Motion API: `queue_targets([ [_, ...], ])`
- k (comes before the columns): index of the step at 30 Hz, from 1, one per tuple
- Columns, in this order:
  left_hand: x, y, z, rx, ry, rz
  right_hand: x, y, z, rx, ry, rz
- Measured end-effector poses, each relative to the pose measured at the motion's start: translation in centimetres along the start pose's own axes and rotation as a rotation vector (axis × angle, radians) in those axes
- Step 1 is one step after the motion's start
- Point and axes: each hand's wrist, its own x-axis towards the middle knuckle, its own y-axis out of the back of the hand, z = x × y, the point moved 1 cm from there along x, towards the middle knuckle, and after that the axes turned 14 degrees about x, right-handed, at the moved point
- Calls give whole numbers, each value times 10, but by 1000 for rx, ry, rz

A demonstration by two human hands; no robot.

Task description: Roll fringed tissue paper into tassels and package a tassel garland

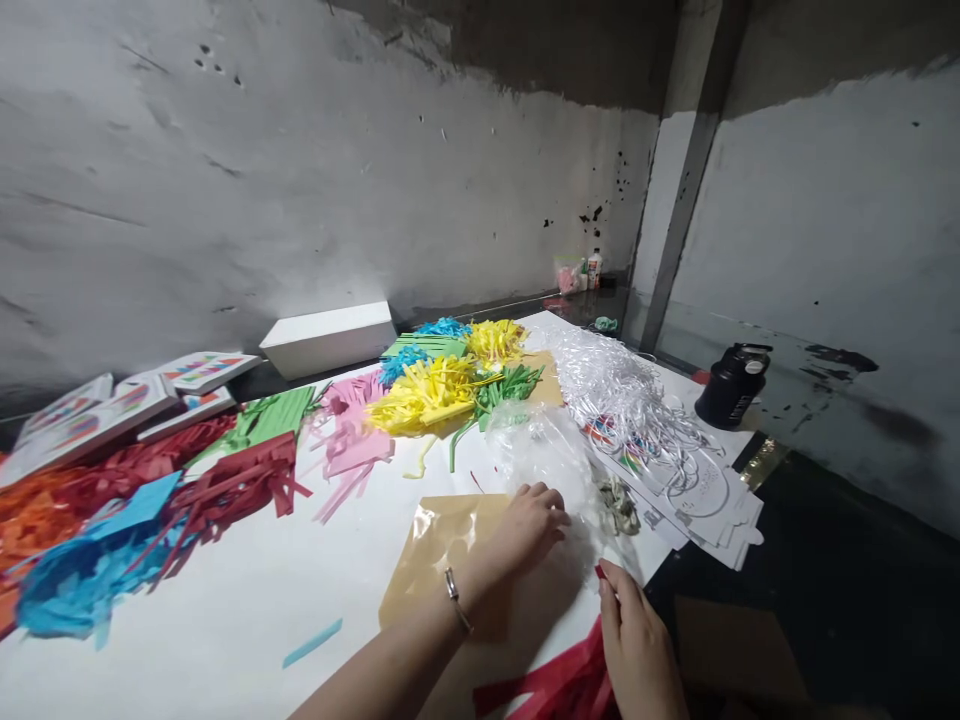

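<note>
My left hand, with a bracelet on its wrist, is over the right edge of a tan glossy sheet, beside clear plastic bags. Its fingers are curled, and whatever is under them is hidden. Lower right, my right hand pinches a small red end between thumb and fingers. Red tissue fringe spreads on the white sheet just left of it.
Yellow, pink, green, blue, red and orange tissue fringes cover the table's back and left. White string lies on papers at the right, near a black bottle. A white box and flat printed boxes stand by the wall.
</note>
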Motion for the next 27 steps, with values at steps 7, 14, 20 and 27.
queue_targets([
  [7,6,0,13,75,-29,-54,0,7,-17,112,50,7],
  [14,-6,5,19,77,-29,-61,-1,7,-26,137,99,-5],
  [20,-7,2,19,-118,81,-7,-6,9,-30,161,79,-23],
  [27,-19,16,14,-626,314,140,-9,7,-34,205,71,5],
])
